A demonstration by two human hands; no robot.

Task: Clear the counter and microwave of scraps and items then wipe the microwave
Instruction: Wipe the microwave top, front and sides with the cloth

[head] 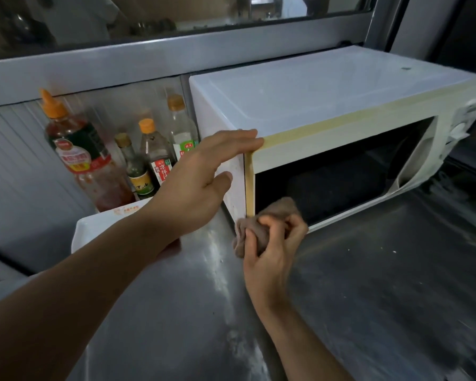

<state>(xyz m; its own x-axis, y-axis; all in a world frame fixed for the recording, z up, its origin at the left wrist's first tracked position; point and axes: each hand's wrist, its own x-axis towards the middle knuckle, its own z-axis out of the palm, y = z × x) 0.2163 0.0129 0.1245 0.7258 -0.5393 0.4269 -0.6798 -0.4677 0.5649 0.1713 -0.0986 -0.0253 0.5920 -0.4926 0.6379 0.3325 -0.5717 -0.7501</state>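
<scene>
Head cam: right hand (272,251) grips cloth (261,229) at microwave (300,105) corner, left hand (201,182) flat on it.

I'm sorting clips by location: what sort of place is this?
Probably a working kitchen: a white microwave on a steel counter, with sauce bottles lined up beside it.

The left forearm covers most of the white rectangular plastic tray (80,232) and the lower parts of the clear condiment bottles with orange caps (149,155). The bunched brown cloth (261,229) hides the lower front corner of the white microwave (314,105), whose control panel at the right is blurred. The bench's (396,284) near right surface is blurred.
</scene>
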